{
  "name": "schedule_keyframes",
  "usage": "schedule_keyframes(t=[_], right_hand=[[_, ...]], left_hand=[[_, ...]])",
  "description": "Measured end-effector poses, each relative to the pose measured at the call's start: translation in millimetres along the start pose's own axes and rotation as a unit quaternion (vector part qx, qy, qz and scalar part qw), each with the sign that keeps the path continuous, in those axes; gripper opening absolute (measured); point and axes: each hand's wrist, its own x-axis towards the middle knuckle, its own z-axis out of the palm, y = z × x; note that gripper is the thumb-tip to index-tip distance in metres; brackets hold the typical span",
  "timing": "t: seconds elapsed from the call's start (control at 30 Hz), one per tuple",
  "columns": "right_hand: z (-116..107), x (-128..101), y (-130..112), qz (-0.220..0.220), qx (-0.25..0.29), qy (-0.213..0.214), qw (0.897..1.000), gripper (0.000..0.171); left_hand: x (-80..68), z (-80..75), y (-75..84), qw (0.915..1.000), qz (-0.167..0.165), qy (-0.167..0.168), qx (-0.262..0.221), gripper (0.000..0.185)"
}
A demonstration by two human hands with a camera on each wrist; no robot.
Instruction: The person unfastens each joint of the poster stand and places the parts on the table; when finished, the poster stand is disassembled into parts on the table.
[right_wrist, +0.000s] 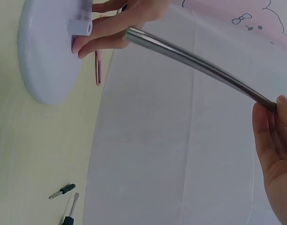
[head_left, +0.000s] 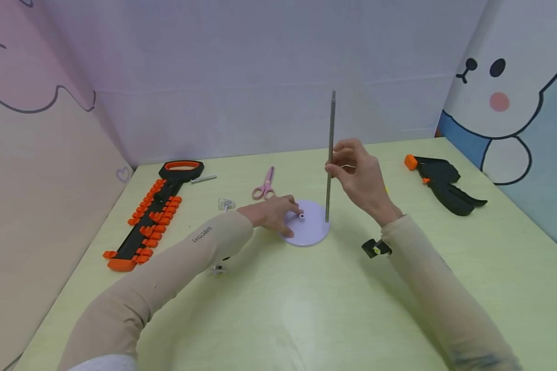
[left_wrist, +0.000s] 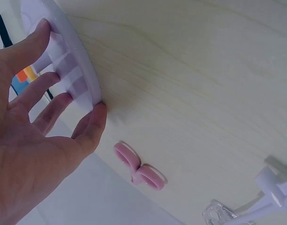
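A thin, straight metal rod (head_left: 330, 154) stands upright near the middle of the counter (head_left: 306, 309), its lower end just above or touching a round lilac plastic base (head_left: 312, 234); which of the two cannot be told. The right hand (head_left: 359, 178) pinches the rod at mid-height between fingertips and thumb. The rod looks stiff, smooth and probably slippery, likely light; a grip near its middle seems to balance it best. The left hand (head_left: 271, 212) lies with straight fingers pressing the disc's left rim, beside its small raised socket (head_left: 301, 215). Pink scissors (head_left: 264, 185) lie toward the far edge. A long black and orange tool (head_left: 153, 214) lies along the left edge, a black clamp (head_left: 441, 183) near the right edge.
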Motion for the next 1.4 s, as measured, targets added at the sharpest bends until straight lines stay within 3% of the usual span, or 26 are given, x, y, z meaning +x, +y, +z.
schedule_keyframes(t=[0.2, 0.43, 0.73, 1.0, 1.4], right_hand=[[-10.0, -3.3, 3.0, -0.019, -0.018, -0.005, 1.000, 0.027], [-19.0, -3.0, 3.6, -0.025, -0.029, -0.032, 0.999, 0.036], [-31.1, -6.2, -24.5, 0.006, -0.013, -0.078, 0.997, 0.048], [-38.3, -10.0, 1.9, 0.029, -0.030, -0.102, 0.994, 0.062], [-46.3, -16.5, 8.7, 0.053, -0.029, -0.145, 0.988, 0.073]], left_hand=[[-1.8, -0.4, 0.1, 1.0000, 0.002, -0.001, -0.004, 0.061], [-0.5, -1.4, -0.3, 1.0000, -0.001, -0.003, -0.002, 0.062], [-0.3, -2.2, 0.9, 1.0000, -0.004, -0.001, -0.001, 0.063], [0.1, -2.1, 1.7, 0.9999, -0.008, -0.007, -0.006, 0.064], [0.2, -0.9, 0.9, 0.9999, -0.008, -0.005, -0.010, 0.063]])
